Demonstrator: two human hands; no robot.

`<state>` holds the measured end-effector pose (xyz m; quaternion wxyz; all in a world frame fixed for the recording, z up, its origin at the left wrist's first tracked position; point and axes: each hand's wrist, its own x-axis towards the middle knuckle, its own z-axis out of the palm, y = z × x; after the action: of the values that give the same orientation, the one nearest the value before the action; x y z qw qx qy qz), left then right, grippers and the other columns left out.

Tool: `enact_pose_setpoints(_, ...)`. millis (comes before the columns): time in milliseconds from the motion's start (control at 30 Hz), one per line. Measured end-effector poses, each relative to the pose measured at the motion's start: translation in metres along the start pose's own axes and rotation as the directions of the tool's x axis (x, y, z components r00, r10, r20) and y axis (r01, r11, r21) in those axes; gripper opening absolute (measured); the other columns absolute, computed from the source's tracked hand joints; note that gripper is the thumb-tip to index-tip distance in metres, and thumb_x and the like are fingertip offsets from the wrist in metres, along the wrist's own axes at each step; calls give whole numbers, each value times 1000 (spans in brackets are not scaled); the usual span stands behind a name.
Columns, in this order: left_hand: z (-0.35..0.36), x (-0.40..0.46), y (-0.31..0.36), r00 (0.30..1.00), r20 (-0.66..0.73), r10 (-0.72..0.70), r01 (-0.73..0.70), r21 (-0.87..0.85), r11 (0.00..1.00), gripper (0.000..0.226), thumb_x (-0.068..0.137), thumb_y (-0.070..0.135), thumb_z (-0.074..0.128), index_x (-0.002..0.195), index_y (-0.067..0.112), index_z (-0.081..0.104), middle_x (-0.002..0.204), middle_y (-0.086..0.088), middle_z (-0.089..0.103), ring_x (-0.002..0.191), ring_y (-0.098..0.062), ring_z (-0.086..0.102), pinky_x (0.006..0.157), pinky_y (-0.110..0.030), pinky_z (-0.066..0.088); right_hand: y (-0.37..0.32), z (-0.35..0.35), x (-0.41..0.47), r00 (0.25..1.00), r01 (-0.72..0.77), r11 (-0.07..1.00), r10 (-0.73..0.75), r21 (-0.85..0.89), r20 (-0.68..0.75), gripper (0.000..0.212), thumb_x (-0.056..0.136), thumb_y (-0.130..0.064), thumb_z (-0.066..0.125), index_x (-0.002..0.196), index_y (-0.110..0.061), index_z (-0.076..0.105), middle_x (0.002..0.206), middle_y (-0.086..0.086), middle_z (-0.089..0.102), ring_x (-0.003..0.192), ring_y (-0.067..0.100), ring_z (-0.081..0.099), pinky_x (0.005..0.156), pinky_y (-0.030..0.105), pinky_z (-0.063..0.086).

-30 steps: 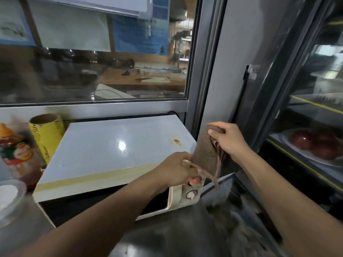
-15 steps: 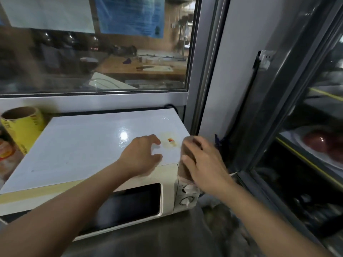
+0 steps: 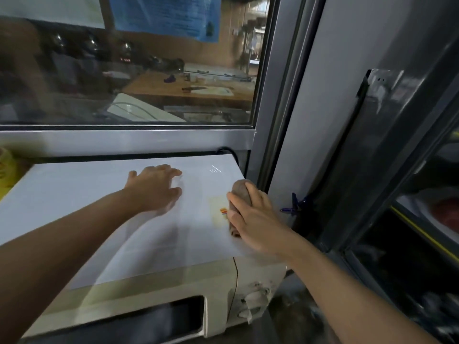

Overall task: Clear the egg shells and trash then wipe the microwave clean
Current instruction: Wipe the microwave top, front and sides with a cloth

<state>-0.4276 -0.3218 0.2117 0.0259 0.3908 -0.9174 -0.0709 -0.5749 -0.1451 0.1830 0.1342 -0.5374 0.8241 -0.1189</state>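
Wipe stage, by the look of it. Microwave (image 3: 104,209) sits w/ its white top bare: no egg shells or trash in view on it, so the clearing part looks done, though whatever lies off-frame can't be judged. Right hand (image 3: 253,219) presses a brown cloth (image 3: 239,194) flat onto the top's right rear corner, just beside a small sticker (image 3: 219,211); fingers lie straight over the cloth, close together. Left hand (image 3: 154,188) rests mid-top, fingers loosely spread, holding nothing, prob. bracing. Left to do, as I judge: wipe the rest of the top, then front door (image 3: 124,321) and knobs (image 3: 250,304), which look grimy. Inside not visible, door closed.
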Motion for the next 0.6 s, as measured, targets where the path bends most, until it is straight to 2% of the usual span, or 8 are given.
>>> enact_pose_setpoints(67, 0, 14, -8, 999, 21, -29, 29, 23, 999, 45, 94, 42, 42, 137, 30, 40, 147, 7, 35, 134, -22, 36, 104, -46, 27, 0, -7, 29, 1000, -2, 998, 2, 55, 11, 46, 99, -34, 24, 144, -36, 16, 155, -8, -13, 142, 26, -11, 112, 52, 19)
enact_pose_setpoints(133, 0, 25, -15, 998, 30, -60, 59, 28, 998, 42, 94, 44, 42, 134, 30, 43, 145, 9, 38, 132, -21, 38, 103, -45, 27, 1, -15, 56, 1000, 22, 998, -22, 67, 4, 47, 100, -32, 26, 146, -34, 18, 156, -6, -12, 143, 26, -9, 113, 50, 16)
enact_pose_setpoints(300, 3, 31, -20, 997, -1, -81, 81, 46, 996, 45, 93, 47, 40, 136, 35, 38, 147, 13, 37, 134, -17, 37, 106, -44, 25, 8, -23, 127, 997, 59, 994, -55, 94, -45, 44, 101, -32, 24, 146, -32, 25, 157, -3, -4, 142, 27, 4, 115, 40, 11)
enact_pose_setpoints(367, 4, 30, -20, 998, -13, -69, 70, 58, 996, 46, 93, 48, 38, 138, 35, 36, 147, 14, 37, 134, -16, 37, 106, -44, 25, 8, -26, 147, 997, 64, 990, -57, 124, -55, 42, 101, -30, 25, 142, -32, 31, 154, -5, 3, 139, 26, 9, 114, 40, 14)
enact_pose_setpoints(467, 3, 31, -21, 998, -16, -60, 61, 64, 996, 48, 93, 49, 39, 138, 36, 35, 148, 15, 36, 134, -16, 36, 107, -44, 24, 8, -27, 162, 995, 77, 994, -71, 74, -73, 38, 99, -28, 28, 135, -33, 38, 147, -1, 12, 132, 27, 16, 112, 43, 22)
enact_pose_setpoints(533, 2, 32, -21, 998, -19, -61, 62, 66, 996, 49, 91, 50, 40, 138, 36, 36, 148, 14, 36, 135, -16, 36, 107, -45, 23, 9, -26, 162, 993, 86, 995, -83, 41, -88, 39, 98, -29, 28, 136, -34, 35, 145, -1, 13, 133, 27, 17, 112, 44, 24)
enact_pose_setpoints(600, 2, 31, -21, 998, -19, -64, 65, 55, 996, 49, 91, 50, 41, 137, 36, 37, 148, 14, 36, 134, -16, 35, 107, -44, 23, 9, -25, 159, 992, 100, 995, -98, 11, -82, 46, 98, -30, 27, 144, -33, 24, 148, -2, 10, 136, 27, 14, 113, 46, 22)
